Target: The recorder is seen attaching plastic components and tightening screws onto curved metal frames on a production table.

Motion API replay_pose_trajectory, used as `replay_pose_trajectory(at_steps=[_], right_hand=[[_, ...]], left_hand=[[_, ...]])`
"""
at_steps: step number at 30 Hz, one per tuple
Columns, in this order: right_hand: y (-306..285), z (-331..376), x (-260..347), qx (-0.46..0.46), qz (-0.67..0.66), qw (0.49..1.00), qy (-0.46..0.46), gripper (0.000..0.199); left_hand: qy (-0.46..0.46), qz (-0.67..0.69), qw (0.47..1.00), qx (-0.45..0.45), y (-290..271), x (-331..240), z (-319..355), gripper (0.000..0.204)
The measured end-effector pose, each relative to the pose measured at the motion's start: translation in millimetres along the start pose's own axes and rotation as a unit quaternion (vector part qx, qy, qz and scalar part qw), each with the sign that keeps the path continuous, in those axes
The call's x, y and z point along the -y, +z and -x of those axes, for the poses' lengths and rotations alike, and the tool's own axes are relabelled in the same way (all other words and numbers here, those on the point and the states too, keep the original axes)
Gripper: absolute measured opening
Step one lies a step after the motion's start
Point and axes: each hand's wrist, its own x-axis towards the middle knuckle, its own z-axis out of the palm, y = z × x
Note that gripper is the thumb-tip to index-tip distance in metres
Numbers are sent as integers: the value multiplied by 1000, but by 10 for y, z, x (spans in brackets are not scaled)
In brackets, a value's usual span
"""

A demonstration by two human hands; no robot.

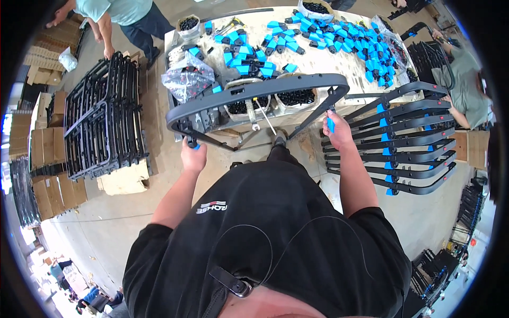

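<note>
view from above a person in a black t-shirt (265, 238) standing at a workbench (350, 58), seen w/ strong fisheye bend. both arms reach fwd and hold a large dark grey curved frame (254, 94), a bow-shaped plastic part spanning across in front of the bench edge. left hand (193, 155) is closed around the frame's lower left end, where a small blue piece (195, 147) peeks out by the fingers. right hand (336, 132) is closed on a blue clip (331, 125) pressed against the frame's right leg, just below its right corner. a screwdriver (264, 113) w/ a thin shaft lies on the bench edge behind the frame.

on the bench: a big scatter of blue-and-black clips (339, 37), tubs of black screws (297, 97), a clear plastic bag (186, 78) of parts at the left corner. to the person's right, a stack of finished grey frames (403, 143) w/ blue clips fitted, fanned out one under another. to the left on the floor, a rack of black frames (101, 119) stood on edge atop cardboard, w/ brown cartons (45, 153) beyond. another person in a light green shirt (114, 9) bends over at top left; a third person (464, 79) works at far right.
</note>
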Motion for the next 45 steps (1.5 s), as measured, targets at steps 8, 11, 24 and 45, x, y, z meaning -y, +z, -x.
replay_pose_trajectory(at_steps=[8, 11, 24, 45], right_hand=[[0, -9, -49, -71, 118, 990, -42, 38], [6, -55, -40, -67, 126, 989, -45, 38], [432, 190, 668, -152, 182, 953, 189, 39], [-261, -427, -326, -163, 517, 833, -115, 47]], left_hand=[[97, 122, 985, 70, 2, 223, -173, 76], [144, 106, 980, 85, -4, 271, -268, 53], [165, 131, 976, 59, 138, 305, -396, 37], [-76, 205, 929, 300, 506, -467, 526, 47]])
